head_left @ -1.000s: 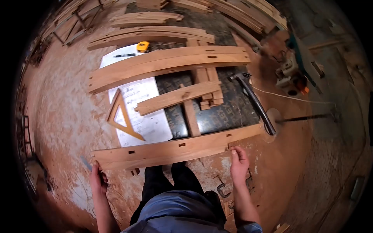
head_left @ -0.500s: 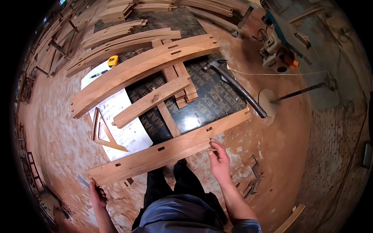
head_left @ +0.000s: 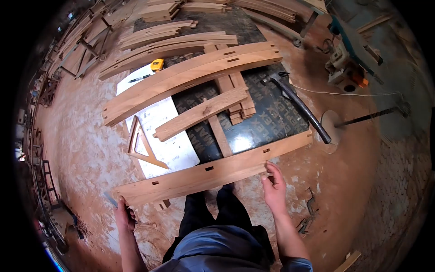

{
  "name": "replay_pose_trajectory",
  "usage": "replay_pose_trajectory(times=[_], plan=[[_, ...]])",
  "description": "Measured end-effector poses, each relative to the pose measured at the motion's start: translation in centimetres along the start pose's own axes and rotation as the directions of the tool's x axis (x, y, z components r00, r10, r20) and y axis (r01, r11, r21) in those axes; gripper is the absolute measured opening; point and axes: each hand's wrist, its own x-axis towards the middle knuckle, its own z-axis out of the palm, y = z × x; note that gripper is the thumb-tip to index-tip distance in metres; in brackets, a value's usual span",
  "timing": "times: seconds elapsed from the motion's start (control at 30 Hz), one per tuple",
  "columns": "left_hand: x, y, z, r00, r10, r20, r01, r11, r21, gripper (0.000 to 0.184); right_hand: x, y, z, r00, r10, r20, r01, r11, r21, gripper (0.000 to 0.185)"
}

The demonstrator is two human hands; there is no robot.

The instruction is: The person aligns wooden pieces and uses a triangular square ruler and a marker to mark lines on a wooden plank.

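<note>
A long wooden board (head_left: 236, 164) with several small rectangular mortises lies along the near edge of the workbench. My left hand (head_left: 123, 216) is closed on its left end, thumb on the top face. Something dark shows in that hand's curled fingers, and a flat grey-blue strip (head_left: 109, 198) sticks out past the board's end; whether they are one tool I cannot tell. My right hand (head_left: 275, 186) pinches the board's near edge, right of its middle. Beyond the board lie a wooden set square (head_left: 148, 156), paper sheets (head_left: 170, 149) and a shorter tenoned piece (head_left: 201, 113).
Two curved mortised rails (head_left: 190, 75) cross the dark bench top (head_left: 253, 129). A hammer (head_left: 303, 109) lies at its right edge; a yellow tape measure (head_left: 157, 65) and a pen (head_left: 139, 79) lie at the back left. A green machine (head_left: 349, 54) stands right. Clamps (head_left: 309, 211) lie on the floor.
The whole view has shifted, so the bench and its contents appear farther right and slightly higher. Both hands keep their hold on the board.
</note>
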Motion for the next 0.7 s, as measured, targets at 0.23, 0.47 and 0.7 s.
replay_pose_trajectory(times=[0.23, 0.47, 0.7], plan=[[0.1, -0.2, 0.2, 1.0, 0.008, 0.006, -0.009, 0.998, 0.06, 0.037, 0.0, 0.0, -0.2, 1.0, 0.03, 0.006, -0.03, 0.999, 0.01, 0.04], [1.1, -1.1, -0.4, 0.999, 0.029, -0.024, -0.025, 0.987, 0.158, 0.048, -0.1, 0.4, 0.0, 1.0, 0.014, -0.015, -0.013, 0.999, 0.049, 0.04], [-0.5, 0.3, 0.7, 0.999, -0.003, -0.047, 0.009, 0.992, 0.125, 0.041, -0.1, 0.8, -0.1, 0.999, 0.022, 0.028, -0.024, 0.998, 0.061, 0.041]])
